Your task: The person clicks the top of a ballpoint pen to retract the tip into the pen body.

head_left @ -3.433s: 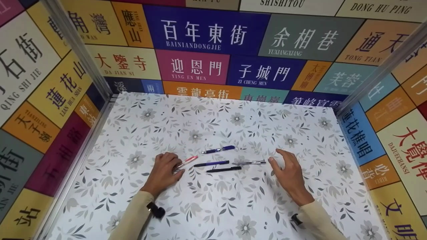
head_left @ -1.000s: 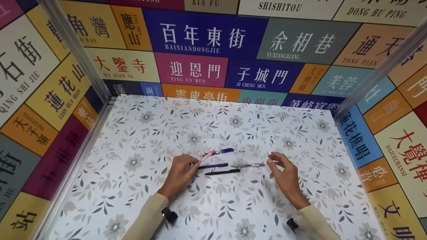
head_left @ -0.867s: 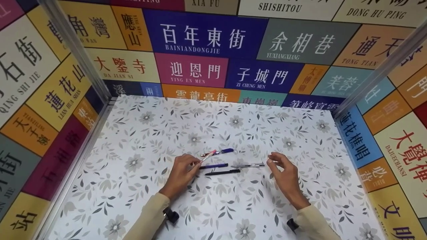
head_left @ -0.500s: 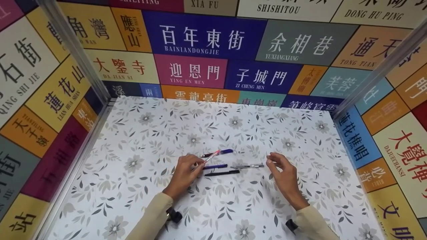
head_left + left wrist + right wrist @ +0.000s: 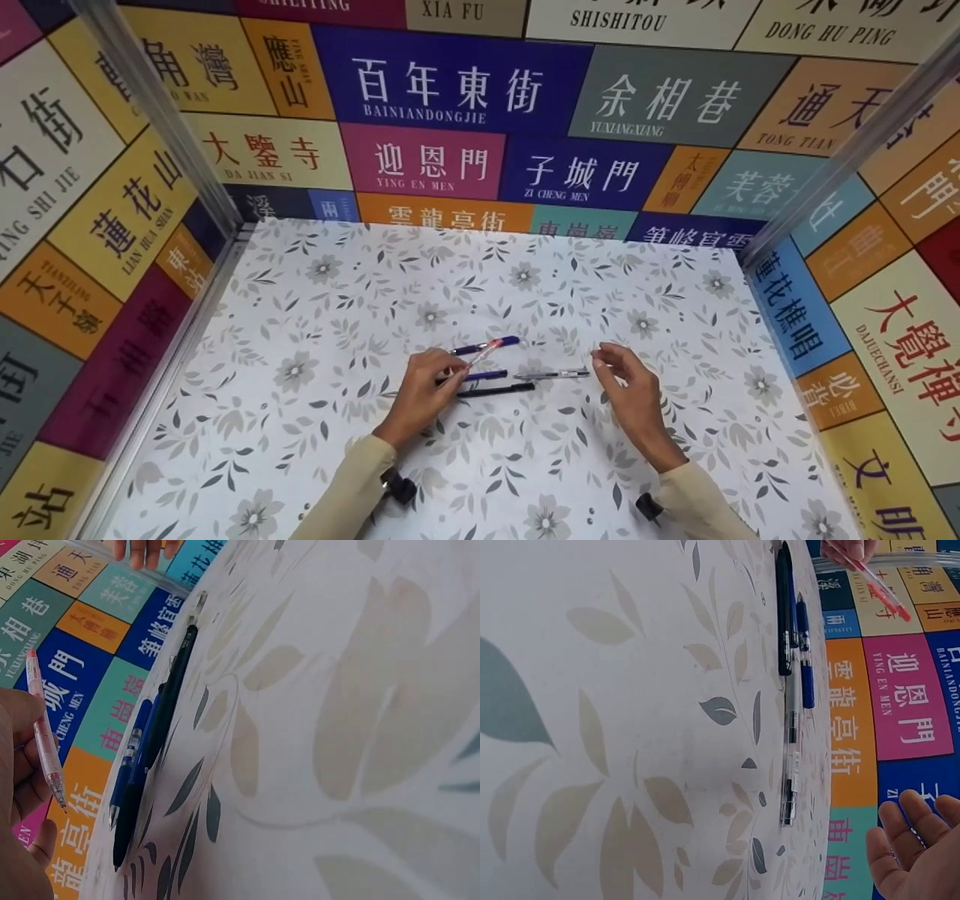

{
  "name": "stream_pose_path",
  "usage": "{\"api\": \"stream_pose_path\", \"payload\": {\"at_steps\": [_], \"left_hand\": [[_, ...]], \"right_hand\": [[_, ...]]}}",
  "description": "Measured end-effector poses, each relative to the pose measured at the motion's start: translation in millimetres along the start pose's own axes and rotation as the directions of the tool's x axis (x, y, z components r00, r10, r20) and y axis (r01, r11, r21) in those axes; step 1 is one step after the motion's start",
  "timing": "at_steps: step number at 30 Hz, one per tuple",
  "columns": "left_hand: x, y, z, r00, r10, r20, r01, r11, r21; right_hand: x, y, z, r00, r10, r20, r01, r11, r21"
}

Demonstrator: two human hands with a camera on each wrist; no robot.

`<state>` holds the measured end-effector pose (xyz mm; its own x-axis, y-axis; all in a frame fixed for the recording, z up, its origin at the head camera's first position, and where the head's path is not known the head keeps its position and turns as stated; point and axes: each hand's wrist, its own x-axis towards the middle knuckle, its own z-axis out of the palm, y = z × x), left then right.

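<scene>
My left hand (image 5: 421, 391) pinches a clear pen with a pink-red end (image 5: 484, 356) between thumb and fingers, raised over the other pens. In the left wrist view this pink pen (image 5: 45, 736) slants, its fine tip downward. Under it on the cloth lie a blue pen (image 5: 510, 340) at the back, a dark blue pen (image 5: 493, 375) partly behind the fingers, and a black pen (image 5: 504, 389) in front. To their right lies a clear pen with dark parts (image 5: 553, 373). My right hand (image 5: 634, 391) is beside that pen's right end, fingers loosely bent, holding nothing.
A white cloth with grey leaves and flowers (image 5: 525, 450) covers the table. Panels with printed Chinese signs (image 5: 457, 82) stand at the back and both sides, joined by metal corner posts (image 5: 161, 112).
My left hand has lifted the pink pen from the left of the group and carried it rightward over the other pens. My right hand stays near the clear pen, its fingers slightly more bent.
</scene>
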<state>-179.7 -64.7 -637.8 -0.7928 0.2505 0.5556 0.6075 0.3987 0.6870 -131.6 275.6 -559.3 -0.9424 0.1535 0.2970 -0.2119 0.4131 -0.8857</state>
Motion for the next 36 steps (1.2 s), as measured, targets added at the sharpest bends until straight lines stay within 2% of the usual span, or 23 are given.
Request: {"api": "stream_pose_path", "payload": {"at_steps": [7,12,20,31,36], "left_hand": [[-0.1,3.9,6.7,1.000,-0.001,0.014,0.002,1.000,-0.017],[2.4,8.5,10.6,1.000,-0.019,0.012,0.019,1.000,-0.023],[4.0,10.6,17.6,1.000,0.009,0.006,-0.008,0.998,-0.066],[5.8,20.9,26.7,0.999,-0.031,0.018,0.034,0.989,-0.146],[7.1,24.8,31.2,0.999,-0.034,0.015,0.036,0.989,-0.144]], "right_hand": [[-1.5,1,4,1.000,-0.022,0.008,0.022,0.999,0.039],[-2.8,7,8,1.000,0.001,0.021,-0.002,0.998,0.065],[-1.6,24,12,0.999,0.024,0.037,-0.027,0.996,0.084],[-2.0,23,14,0.997,0.001,0.077,-0.014,0.985,0.173],[-2.1,21,16,0.996,-0.006,0.091,-0.015,0.974,0.227]]}}
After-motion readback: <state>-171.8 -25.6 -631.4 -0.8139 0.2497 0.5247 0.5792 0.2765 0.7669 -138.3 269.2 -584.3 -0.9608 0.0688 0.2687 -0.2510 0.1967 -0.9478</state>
